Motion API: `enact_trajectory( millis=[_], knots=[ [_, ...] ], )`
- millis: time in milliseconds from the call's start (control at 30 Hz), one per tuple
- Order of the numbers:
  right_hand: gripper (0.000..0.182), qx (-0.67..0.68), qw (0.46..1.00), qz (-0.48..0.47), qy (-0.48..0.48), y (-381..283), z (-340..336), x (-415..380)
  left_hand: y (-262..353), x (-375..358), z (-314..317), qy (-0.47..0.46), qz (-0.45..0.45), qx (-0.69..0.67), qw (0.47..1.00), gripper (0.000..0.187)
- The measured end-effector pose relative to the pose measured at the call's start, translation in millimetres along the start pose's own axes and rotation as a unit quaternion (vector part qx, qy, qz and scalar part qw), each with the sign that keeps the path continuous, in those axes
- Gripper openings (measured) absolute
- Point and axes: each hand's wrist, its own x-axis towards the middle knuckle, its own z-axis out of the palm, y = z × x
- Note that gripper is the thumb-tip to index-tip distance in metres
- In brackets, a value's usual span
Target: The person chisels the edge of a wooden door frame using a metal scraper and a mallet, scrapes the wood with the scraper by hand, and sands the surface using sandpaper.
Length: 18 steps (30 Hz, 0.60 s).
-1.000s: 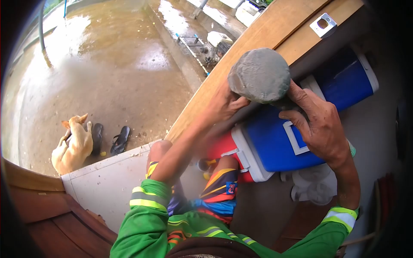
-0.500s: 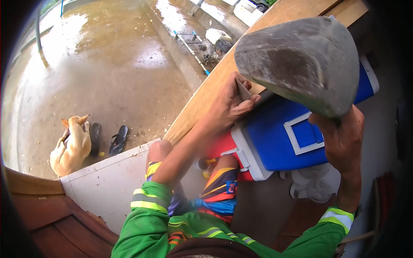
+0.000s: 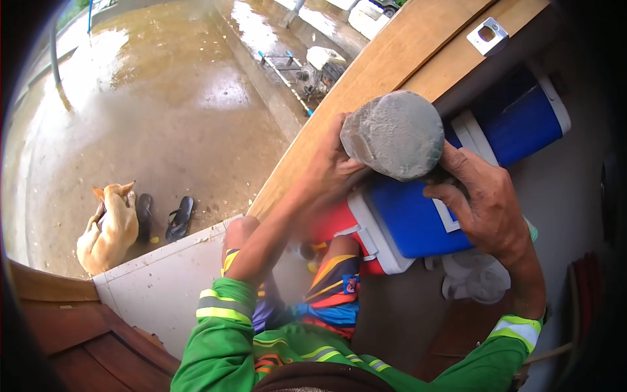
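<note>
A mallet (image 3: pixel 395 134) shows its round, worn grey face toward me, in front of the wooden beam. My right hand (image 3: pixel 486 202) is closed just behind and right of the head, gripping the mallet; its handle is mostly hidden. At the head's left side my left hand (image 3: pixel 326 163) has its fingers curled close to the wooden beam (image 3: pixel 300 153). The mallet head covers whatever lies between those fingers; half a second ago a flat grey pointed tool showed there.
Below the hands stands a blue and white cooler (image 3: pixel 411 222), with a second blue cooler (image 3: pixel 516 124) beyond it. A metal plate with a hole (image 3: pixel 488 36) is set in the wood. Outside are a lying dog (image 3: pixel 111 228), black slippers (image 3: pixel 179 219) and an engine (image 3: pixel 323 68).
The mallet head has dropped and moved left from close to the camera, turning its round face toward me. My right hand moved left with it; my left hand shifted slightly left.
</note>
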Motion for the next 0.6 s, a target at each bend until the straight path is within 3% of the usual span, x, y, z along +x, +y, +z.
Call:
enact_trajectory(
  millis=[133,300,333,467,500,600],
  knots=[
    [0.057,0.084,0.995,0.0,0.059,9,-9,-11,-30,-8,-2,-0.006,-0.047,-0.02,0.999,0.038],
    [0.051,0.159,0.977,-0.044,0.136,18,-13,-13,-22,14,6,-0.007,0.082,0.015,0.996,0.032],
    [0.041,0.168,0.976,-0.006,0.14,20,-4,-14,-25,14,7,-0.01,0.088,0.037,0.995,0.033],
    [0.041,-0.028,0.999,0.006,0.031,4,1,-3,-25,8,2,-0.054,-0.039,-0.048,0.997,0.047],
    [0.043,0.02,0.999,0.0,0.048,4,2,-4,-23,6,-1,-0.06,-0.083,-0.064,0.993,0.051],
    [0.047,0.11,0.987,-0.016,0.112,7,7,-6,-28,6,7,-0.037,-0.037,-0.114,0.992,0.042]
  ],
)
